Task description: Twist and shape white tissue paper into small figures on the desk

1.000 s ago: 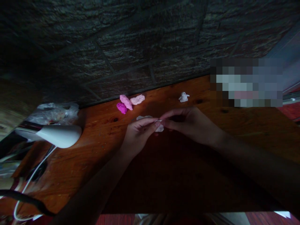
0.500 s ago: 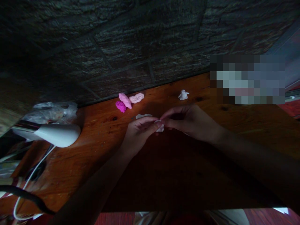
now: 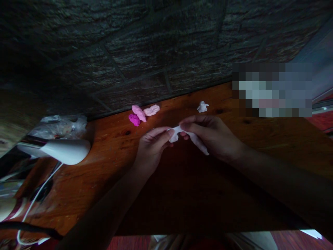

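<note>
My left hand (image 3: 152,147) and my right hand (image 3: 213,135) meet above the middle of a wooden table (image 3: 234,166). Both pinch one long strip of white clay (image 3: 182,133). The strip runs from the left fingertips, under the right fingers, down to a point near the right palm. Behind the hands lie a magenta clay lump (image 3: 134,119), a pink lump (image 3: 139,113) and a pale pink lump (image 3: 151,110). A small white clay figure (image 3: 202,106) stands further right near the wall.
A dark stone-patterned wall (image 3: 156,52) runs along the table's far edge. At the left lie a white hair dryer (image 3: 65,151) with a white cord (image 3: 33,205) and a crumpled clear plastic bag (image 3: 61,125). A blurred patch covers the far right.
The white clay has been lifted off the table and drawn out into a longer strip between my hands. The flat white piece seen behind the left hand is no longer visible.
</note>
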Motion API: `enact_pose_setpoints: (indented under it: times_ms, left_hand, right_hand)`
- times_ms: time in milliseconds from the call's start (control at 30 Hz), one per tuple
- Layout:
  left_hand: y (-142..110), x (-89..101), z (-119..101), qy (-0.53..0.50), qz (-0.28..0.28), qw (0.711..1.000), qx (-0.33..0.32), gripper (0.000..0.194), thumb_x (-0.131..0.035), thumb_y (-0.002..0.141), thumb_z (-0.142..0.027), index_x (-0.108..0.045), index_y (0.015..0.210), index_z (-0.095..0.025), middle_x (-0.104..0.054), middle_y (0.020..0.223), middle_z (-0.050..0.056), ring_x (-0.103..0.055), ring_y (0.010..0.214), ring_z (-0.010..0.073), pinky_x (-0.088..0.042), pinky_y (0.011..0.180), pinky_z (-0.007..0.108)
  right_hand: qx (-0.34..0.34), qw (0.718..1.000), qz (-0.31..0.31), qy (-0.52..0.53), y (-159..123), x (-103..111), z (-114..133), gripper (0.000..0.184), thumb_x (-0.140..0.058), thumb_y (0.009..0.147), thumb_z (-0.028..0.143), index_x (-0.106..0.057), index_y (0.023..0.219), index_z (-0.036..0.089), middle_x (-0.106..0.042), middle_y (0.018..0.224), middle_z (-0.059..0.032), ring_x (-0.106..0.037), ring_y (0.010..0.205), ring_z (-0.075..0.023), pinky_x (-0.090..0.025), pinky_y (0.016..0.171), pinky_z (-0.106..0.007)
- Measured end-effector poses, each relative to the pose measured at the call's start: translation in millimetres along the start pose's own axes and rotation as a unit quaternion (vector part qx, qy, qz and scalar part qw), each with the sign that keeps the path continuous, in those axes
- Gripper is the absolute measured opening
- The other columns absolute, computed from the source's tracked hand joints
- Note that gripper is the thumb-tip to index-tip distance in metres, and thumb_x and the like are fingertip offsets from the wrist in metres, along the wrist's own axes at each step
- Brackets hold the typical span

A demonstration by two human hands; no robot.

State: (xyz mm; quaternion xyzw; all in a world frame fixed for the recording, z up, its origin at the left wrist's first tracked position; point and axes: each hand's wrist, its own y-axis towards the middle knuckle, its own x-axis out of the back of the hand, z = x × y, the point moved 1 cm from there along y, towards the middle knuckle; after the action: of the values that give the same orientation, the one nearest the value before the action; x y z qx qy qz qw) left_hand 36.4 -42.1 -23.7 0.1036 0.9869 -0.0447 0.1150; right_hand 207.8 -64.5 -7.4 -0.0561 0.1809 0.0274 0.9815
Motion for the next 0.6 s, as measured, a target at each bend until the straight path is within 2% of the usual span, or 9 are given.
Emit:
enact_pose_setpoints:
  times_ms: [67,200,267,400,467,600]
  left_hand:
    - [1,0.3,-1,-0.024,0.0,0.999,0.022,0.018,-0.088,0.068,-0.029,-0.078,0.08,-0.019,-0.074,0.078,0.0,-0.067,0.069,0.0111,-0.053,0.059,0.02]
    - [0,1.5,-1,-0.028,0.034,0.998,0.039,0.022,-0.09,0.066,-0.029,-0.078,0.082,-0.019,-0.074,0.078,0.0,-0.067,0.069,0.0108,-0.052,0.058,0.019]
    - [0,2.4,0,-0.018,0.04,0.999,0.029,0.021,-0.09,0.067,-0.028,-0.079,0.083,-0.02,-0.075,0.078,0.0,-0.067,0.069,0.0108,-0.052,0.059,0.019]
    - [0,3.2,0,-0.005,0.051,0.999,0.019,0.018,-0.09,0.069,-0.028,-0.08,0.082,-0.021,-0.076,0.08,0.001,-0.068,0.069,0.0104,-0.054,0.06,0.019]
    - [1,3.0,0,-0.012,0.064,0.998,0.022,0.018,-0.09,0.069,-0.028,-0.08,0.081,-0.021,-0.076,0.08,0.001,-0.068,0.068,0.0097,-0.054,0.059,0.018]
    - [1,4.0,0,-0.043,0.058,0.996,0.045,0.019,-0.092,0.066,-0.026,-0.079,0.079,-0.021,-0.076,0.079,-0.001,-0.068,0.067,0.0086,-0.053,0.057,0.016]
  right_hand:
    - [0.004,1.0,-0.005,0.007,1,2,0,0.018,-0.084,0.071,0.033,-0.076,0.08,0.019,-0.074,0.072,-0.0006,-0.067,0.066,-0.0128,-0.055,0.064,-0.024]
    - [0.011,1.0,0.012,0.011,3,4,0,0.02,-0.085,0.071,0.032,-0.077,0.084,0.019,-0.075,0.077,-0.0005,-0.067,0.067,-0.0119,-0.055,0.067,-0.025]
    - [0.012,0.999,0.038,-0.018,2,4,0,0.024,-0.085,0.072,0.034,-0.078,0.09,0.019,-0.075,0.075,0.0007,-0.064,0.06,-0.0099,-0.051,0.06,-0.024]
    - [0.009,0.994,0.073,-0.085,0,5,-2,0.028,-0.084,0.075,0.038,-0.079,0.095,0.02,-0.07,0.065,0.0039,-0.049,0.043,-0.0057,-0.038,0.043,-0.022]
    - [0.008,0.996,0.062,-0.06,0,5,0,0.023,-0.084,0.075,0.034,-0.079,0.092,0.02,-0.071,0.068,0.003,-0.052,0.047,-0.0065,-0.04,0.045,-0.022]
    - [-0.009,0.997,0.0,0.081,8,10,12,0.011,-0.082,0.074,0.022,-0.077,0.084,0.021,-0.071,0.072,0.002,-0.062,0.061,-0.0097,-0.048,0.052,-0.021]
